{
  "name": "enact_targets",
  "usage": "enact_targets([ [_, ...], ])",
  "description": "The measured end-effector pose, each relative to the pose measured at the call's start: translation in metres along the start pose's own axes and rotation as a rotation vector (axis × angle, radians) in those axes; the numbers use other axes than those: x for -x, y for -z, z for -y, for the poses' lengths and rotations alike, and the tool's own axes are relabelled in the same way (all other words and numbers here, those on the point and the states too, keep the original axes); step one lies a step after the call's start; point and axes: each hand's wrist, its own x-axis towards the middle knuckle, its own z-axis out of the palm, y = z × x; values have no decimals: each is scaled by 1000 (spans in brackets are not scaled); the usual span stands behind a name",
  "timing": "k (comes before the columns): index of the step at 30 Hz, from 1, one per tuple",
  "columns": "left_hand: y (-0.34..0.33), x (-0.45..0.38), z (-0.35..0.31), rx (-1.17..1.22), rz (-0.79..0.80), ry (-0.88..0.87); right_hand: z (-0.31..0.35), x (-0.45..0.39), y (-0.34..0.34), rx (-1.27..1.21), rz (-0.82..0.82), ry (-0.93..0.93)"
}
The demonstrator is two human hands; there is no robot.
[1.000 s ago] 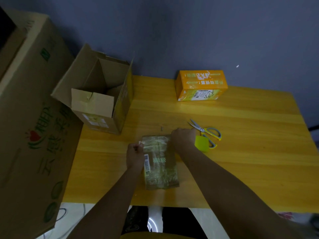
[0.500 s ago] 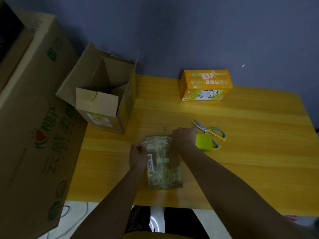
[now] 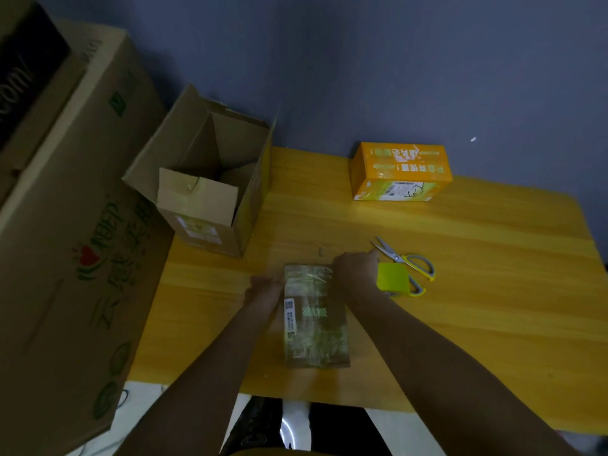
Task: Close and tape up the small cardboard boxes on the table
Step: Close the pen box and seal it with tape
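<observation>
A small cardboard box (image 3: 316, 324), wrapped in shiny clear tape with a white label on its left side, lies flat near the table's front edge. My left hand (image 3: 265, 291) is curled at the box's far left edge and seems to pinch a strip of tape there. My right hand (image 3: 355, 268) sits on the far right corner, its fingers curled over the far edge and hidden from me. A closed orange box (image 3: 399, 171) stands at the back of the table. An open brown box (image 3: 210, 179) with raised flaps stands at the back left.
A yellow-green tape holder (image 3: 393, 279) lies just right of my right wrist, on scissors (image 3: 404, 261) with yellow-grey handles. A large printed carton (image 3: 65, 258) stands against the table's left side. The yellow wooden table (image 3: 477, 291) meets a blue wall behind.
Both hands stay at the far end of the small box. My left hand has shifted only slightly along its left edge. The view has drifted a little.
</observation>
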Motion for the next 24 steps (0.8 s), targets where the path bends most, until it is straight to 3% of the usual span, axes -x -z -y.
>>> enact_targets([
  [2, -3, 4, 4, -303, -239, -355, -3, 1, -1, -19, -12, 2],
  [4, -8, 9, 7, -351, -205, -557, -4, 2, -2, -23, -25, 3],
  [8, -16, 5, 2, -304, -53, -372, -3, 3, -2, -40, -34, 6],
  [11, -23, 6, -5, -404, -89, -280, -5, 4, -1, -48, -56, 2],
  [13, -32, 6, -5, -570, -157, -404, -8, 5, -4, -62, -77, 0],
  [16, -46, 0, -1, -714, -119, -550, -13, 4, -9, -104, -87, 0],
  [21, -47, -14, 10, -605, -96, -622, -30, 0, -24, -235, -163, 18],
  [24, -48, -16, 15, -605, -137, -667, -57, 1, -36, -447, -186, -11],
])
